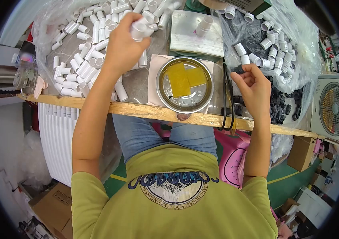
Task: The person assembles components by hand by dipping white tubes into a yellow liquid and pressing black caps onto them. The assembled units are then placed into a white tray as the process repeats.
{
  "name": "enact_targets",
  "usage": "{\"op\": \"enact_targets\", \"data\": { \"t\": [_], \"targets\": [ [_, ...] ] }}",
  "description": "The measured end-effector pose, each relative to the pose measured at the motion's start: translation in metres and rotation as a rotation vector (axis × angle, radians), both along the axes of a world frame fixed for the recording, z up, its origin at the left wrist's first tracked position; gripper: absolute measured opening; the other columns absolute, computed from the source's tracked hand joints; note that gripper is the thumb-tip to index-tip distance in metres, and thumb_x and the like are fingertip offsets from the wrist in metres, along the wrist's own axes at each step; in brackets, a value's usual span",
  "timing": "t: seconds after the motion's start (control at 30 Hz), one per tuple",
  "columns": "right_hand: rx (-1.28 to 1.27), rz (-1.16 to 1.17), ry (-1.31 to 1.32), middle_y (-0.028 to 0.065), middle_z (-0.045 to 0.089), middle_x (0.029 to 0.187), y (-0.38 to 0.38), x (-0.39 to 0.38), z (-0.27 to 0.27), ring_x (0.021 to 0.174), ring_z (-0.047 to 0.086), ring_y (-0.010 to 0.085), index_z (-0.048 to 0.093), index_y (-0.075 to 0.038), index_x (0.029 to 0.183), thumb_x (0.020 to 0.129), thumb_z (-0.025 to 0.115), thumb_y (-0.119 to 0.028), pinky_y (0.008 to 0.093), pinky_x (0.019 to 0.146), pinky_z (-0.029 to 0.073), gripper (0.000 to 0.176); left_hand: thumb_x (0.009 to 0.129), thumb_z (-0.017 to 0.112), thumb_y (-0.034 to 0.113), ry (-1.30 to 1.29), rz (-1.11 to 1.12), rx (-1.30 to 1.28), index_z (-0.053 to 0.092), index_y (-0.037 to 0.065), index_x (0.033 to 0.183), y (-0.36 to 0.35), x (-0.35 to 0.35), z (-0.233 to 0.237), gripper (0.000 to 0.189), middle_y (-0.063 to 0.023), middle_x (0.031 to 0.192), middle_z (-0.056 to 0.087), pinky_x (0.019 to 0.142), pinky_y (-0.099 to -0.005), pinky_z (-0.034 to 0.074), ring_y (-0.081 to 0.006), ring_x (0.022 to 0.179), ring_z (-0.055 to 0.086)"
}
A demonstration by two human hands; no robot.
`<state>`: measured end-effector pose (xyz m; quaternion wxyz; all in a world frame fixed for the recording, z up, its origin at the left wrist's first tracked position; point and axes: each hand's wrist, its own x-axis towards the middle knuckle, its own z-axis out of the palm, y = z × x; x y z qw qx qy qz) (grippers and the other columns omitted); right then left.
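Observation:
My left hand (126,46), at the upper left over the heap of white tubes (87,71), is closed on a blurred white plastic piece (139,29). To the right, my right hand (253,85) has its thumb and index finger apart and nothing visible between them. It is just below some white fittings (241,51) on clear plastic. Between the hands sits a round metal bowl (160,92) holding yellow sponge-like pieces (178,81). Behind the bowl, a white fitting (205,24) stands upright on a metal block (181,38).
Black cables (228,99) hang over the wooden table edge (137,109) right of the bowl. Small black parts (279,107) lie beyond my right hand. A fan (332,107) stands at the far right, and a steel flask (4,76) is at the far left.

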<state>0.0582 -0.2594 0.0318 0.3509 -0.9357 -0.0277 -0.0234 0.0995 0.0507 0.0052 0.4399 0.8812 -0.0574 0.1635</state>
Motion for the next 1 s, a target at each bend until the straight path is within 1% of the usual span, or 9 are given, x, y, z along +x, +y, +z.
{"op": "enact_targets", "data": {
  "t": [0.07,0.13,0.2,0.4,0.5,0.63,0.73,0.87,1.0],
  "targets": [
    [0.150,0.159,-0.176,0.0113,0.064,0.081,0.011,-0.005,-0.004,0.075,0.064,0.0251,0.062,0.001,0.094,0.080,0.070,-0.006,0.0309,0.071,0.049,0.017,0.075,0.070,0.007,0.045,-0.042,-0.402,0.057,0.005,0.109,0.000,-0.011,0.012,0.037,-0.0076,0.094,0.066,0.076,-0.0303,0.050,-0.0184,0.084,0.064],
    [0.009,0.409,-0.384,0.0097,0.062,0.099,0.030,-0.005,-0.003,0.088,0.061,0.0273,0.064,-0.002,0.092,0.080,0.068,-0.004,0.0349,0.076,0.048,0.013,0.076,0.070,0.008,0.158,-0.102,-0.634,0.058,0.004,0.108,-0.005,-0.022,0.021,0.035,-0.0037,0.091,0.064,0.068,-0.0256,0.045,-0.0104,0.079,0.058],
    [-0.199,0.495,-0.465,0.0062,0.061,0.100,0.044,-0.006,-0.007,0.089,0.059,0.0252,0.065,-0.005,0.091,0.077,0.069,-0.005,0.0374,0.077,0.045,0.014,0.076,0.069,0.010,0.275,-0.180,-0.816,0.057,0.005,0.109,-0.005,-0.030,0.023,0.035,-0.0045,0.089,0.063,0.060,-0.0228,0.039,-0.0087,0.072,0.054],
    [-0.368,0.569,-0.473,0.0038,0.061,0.098,0.055,-0.004,-0.015,0.089,0.057,0.0242,0.068,-0.007,0.088,0.074,0.072,-0.007,0.0380,0.079,0.042,0.015,0.080,0.066,0.004,0.327,-0.160,-1.097,0.054,0.005,0.111,-0.020,-0.056,0.013,0.033,-0.0120,0.101,0.065,0.070,-0.0262,0.053,-0.0213,0.090,0.066],
    [-0.109,0.400,-0.457,0.0056,0.063,0.099,0.055,-0.007,-0.012,0.092,0.059,0.0231,0.069,-0.004,0.089,0.076,0.072,-0.005,0.0350,0.081,0.044,0.014,0.082,0.064,-0.002,0.367,-0.200,-1.315,0.051,0.007,0.113,-0.034,-0.064,0.004,0.034,-0.0099,0.106,0.063,0.075,-0.0281,0.056,-0.0278,0.102,0.065],
    [0.485,0.284,-0.267,0.0103,0.064,0.105,0.064,-0.021,-0.009,0.093,0.061,0.0182,0.070,0.002,0.096,0.082,0.070,-0.002,0.0264,0.083,0.047,0.015,0.081,0.066,-0.003,0.383,-0.188,-1.583,0.051,0.009,0.109,-0.067,-0.071,-0.001,0.034,-0.0105,0.106,0.063,0.082,-0.0331,0.056,-0.0256,0.104,0.063],
    [0.764,0.179,-0.177,0.0098,0.063,0.105,0.063,-0.024,-0.016,0.093,0.059,0.0159,0.070,0.003,0.099,0.084,0.068,-0.002,0.0260,0.082,0.046,0.016,0.078,0.068,-0.005,0.306,-0.156,-1.534,0.050,0.007,0.106,-0.081,-0.072,0.002,0.035,-0.0077,0.101,0.062,0.081,-0.0315,0.053,-0.0183,0.094,0.063],
    [1.005,0.221,0.099,0.0093,0.062,0.106,0.044,-0.020,-0.015,0.096,0.057,0.0130,0.069,0.005,0.103,0.087,0.066,0.000,0.0247,0.082,0.046,0.018,0.076,0.072,-0.002,0.215,-0.207,-1.154,0.051,0.007,0.104,-0.081,-0.073,0.004,0.037,-0.0064,0.098,0.063,0.079,-0.0269,0.050,-0.0134,0.090,0.061],
    [0.919,0.261,0.006,0.0106,0.064,0.105,0.037,-0.016,-0.013,0.092,0.060,0.0152,0.070,0.003,0.100,0.084,0.069,-0.001,0.0255,0.080,0.047,0.017,0.077,0.072,0.001,0.269,-0.232,-1.084,0.053,0.008,0.102,-0.083,-0.073,0.006,0.032,-0.0062,0.096,0.063,0.077,-0.0267,0.050,-0.0133,0.087,0.061]
  ]
}}
